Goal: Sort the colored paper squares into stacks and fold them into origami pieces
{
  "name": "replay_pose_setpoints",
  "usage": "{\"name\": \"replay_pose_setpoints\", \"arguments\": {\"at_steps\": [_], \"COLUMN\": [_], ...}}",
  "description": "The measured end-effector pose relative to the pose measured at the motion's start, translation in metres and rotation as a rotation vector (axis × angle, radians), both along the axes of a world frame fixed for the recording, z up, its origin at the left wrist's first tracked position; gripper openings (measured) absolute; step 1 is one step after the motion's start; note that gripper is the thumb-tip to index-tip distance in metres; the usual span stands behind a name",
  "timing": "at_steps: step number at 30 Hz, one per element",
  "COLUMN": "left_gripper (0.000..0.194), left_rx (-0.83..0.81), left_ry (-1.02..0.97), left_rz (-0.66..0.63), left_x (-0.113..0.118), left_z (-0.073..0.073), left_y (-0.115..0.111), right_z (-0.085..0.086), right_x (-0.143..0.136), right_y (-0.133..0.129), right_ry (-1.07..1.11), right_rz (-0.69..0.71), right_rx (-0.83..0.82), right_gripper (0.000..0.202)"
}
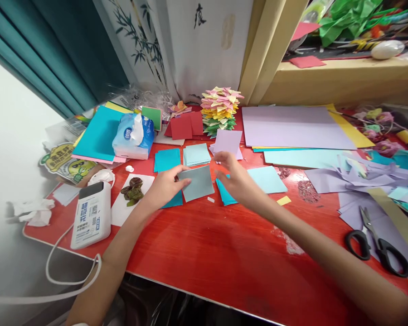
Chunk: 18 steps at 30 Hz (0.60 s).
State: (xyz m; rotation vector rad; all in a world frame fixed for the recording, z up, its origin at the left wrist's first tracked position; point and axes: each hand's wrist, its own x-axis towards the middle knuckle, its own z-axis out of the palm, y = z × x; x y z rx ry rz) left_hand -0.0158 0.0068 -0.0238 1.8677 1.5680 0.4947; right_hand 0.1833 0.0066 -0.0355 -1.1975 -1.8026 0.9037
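Note:
Between thumb and fingers, my left hand (168, 186) pinches the left edge of a pale blue paper square (197, 183), tilted just above the red table. My right hand (233, 174) is to its right, fingers curved and apart, with nothing between them. Under the right hand lie blue paper squares (224, 194), partly hidden by it. More blue squares (167, 160) and a pile of light blue squares (196, 155) lie behind the left hand. Lilac squares (227, 141) sit beyond the right fingertips. A larger light blue sheet (268, 179) lies right of that hand.
Black-handled scissors (369, 226) lie among lilac paper strips at right. A folded-paper tower (221, 111) stands at the back beside red squares (187, 126). At left are a tissue pack (134, 136), a white power bank (91, 215) with a cable, and dried leaves (133, 191) on white paper.

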Motion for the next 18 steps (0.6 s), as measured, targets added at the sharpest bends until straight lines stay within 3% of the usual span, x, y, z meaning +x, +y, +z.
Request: {"name": "replay_pose_setpoints", "arguments": {"at_steps": [5,9,12,18], "left_gripper": [0.020,0.027,0.028,0.018], "left_rx": [-0.105,-0.178,-0.250,-0.145], "left_ry": [0.043,-0.107,-0.155,0.128], "left_rz": [0.045,0.030,-0.021,0.022], "left_x": [-0.005,-0.002,0.001,0.008], "left_z": [-0.010,-0.004,-0.002,-0.015], "left_y": [0.007,0.006,0.007,0.009], "right_z": [0.034,0.048,0.054,0.045], "right_x": [0.034,0.050,0.057,0.062], "right_y": [0.015,0.015,0.013,0.003], "right_ry": [-0.140,-0.228,-0.327,-0.625], "right_rz": [-0.099,-0.101,-0.052,0.203], "right_rx": [0.029,0.088,0.085,0.088], "right_gripper": [0.019,0.021,0.023,0.040]}}
